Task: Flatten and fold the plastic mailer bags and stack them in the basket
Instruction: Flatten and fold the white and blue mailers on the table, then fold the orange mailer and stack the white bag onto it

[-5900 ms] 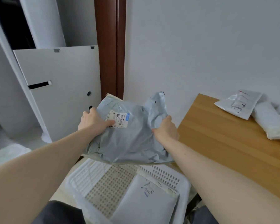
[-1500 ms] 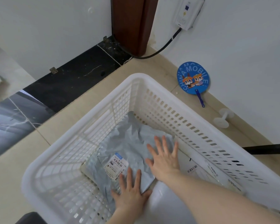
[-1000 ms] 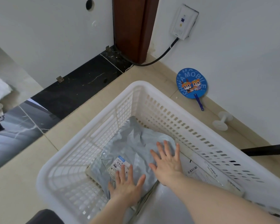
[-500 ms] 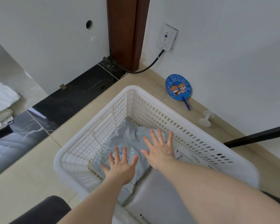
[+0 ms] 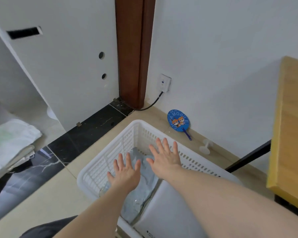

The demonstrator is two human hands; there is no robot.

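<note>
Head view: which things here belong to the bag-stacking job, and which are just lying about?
Job: white basket; grey mailer bag; white mailer bag; left hand; right hand.

Lying about: blue fan; white spool; wooden table.

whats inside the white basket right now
A crumpled grey mailer bag lies in the white basket, beside a flat white mailer. Both open hands and forearms cover much of them; the basket floor underneath is hidden.

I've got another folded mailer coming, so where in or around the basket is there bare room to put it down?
The white basket looks full: a grey mailer on its left side under the left hand and right hand, a white mailer beside it. Bare floor lies left of the basket up to the black threshold strip. The wooden table's visible part is bare.
</note>
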